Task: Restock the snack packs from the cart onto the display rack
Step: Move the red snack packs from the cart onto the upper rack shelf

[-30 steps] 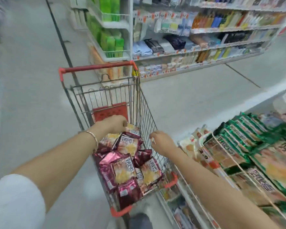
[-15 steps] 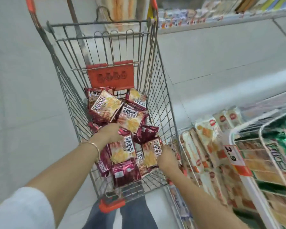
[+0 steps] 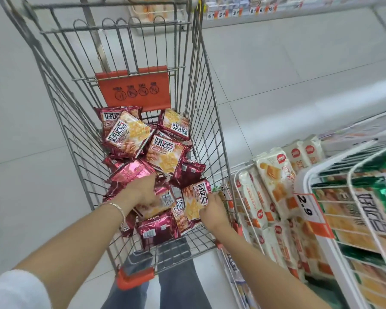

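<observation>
Pale grey floor tiles were seen beneath a silver wire shopping cart, in which maroon-and-yellow foil snack packs were heaped. One pack at the pile's near right was gripped by the right hand. Another was covered by the left hand; its grip could not be told. A white wire display rack was seen at the right
</observation>
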`<state>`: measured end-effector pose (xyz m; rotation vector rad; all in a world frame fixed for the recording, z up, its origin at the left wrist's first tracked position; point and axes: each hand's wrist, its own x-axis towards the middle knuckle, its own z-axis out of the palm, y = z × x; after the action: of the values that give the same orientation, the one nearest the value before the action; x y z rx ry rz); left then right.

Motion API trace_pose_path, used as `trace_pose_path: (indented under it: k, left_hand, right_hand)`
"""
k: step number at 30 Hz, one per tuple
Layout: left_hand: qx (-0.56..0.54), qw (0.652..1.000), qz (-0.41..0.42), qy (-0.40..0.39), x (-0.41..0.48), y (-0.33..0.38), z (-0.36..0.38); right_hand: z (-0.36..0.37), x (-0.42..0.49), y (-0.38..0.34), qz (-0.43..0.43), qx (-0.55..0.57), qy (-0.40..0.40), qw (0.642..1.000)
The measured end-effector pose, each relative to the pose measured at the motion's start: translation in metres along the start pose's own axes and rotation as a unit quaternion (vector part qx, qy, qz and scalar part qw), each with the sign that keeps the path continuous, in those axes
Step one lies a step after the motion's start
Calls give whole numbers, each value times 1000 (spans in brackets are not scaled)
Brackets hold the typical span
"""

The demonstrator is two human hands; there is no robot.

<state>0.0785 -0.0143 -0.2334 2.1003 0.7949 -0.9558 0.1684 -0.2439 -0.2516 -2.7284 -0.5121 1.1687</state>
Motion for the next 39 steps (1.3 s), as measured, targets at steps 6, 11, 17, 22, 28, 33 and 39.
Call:
trace_pose_path:
  k: [6,11,17,22,28,33,39]
  left_hand:
    - [-452,880,-18,148,-15,-30,-38]
    - [-553,822,-27,136,-19,-57,-33]
    - [-565,810,-29,158,-39,-69,-33]
    - [-553,817,-15,163,-70,-57,-57]
    - [-536,840,10,79,-101,-40,-86]
    - [-553,831,57,-25,-177,11,-117]
    - [-418,898,135,-35,-226,54,-157]
  right_hand:
    - [21,12,-15,89,-110,-5,990]
    - [33,20,-17,83,-168,47,981]
    - [18,13,-24,37,125,57,990]
    - [-73,-22,-51,-60,347,94,931]
    - [-143,-53,-89,-111,551,-139,816]
    - [-141,-81,-131,-118,566,-160,800]
    - [-183,-132,-153,-143,555,-54,818]
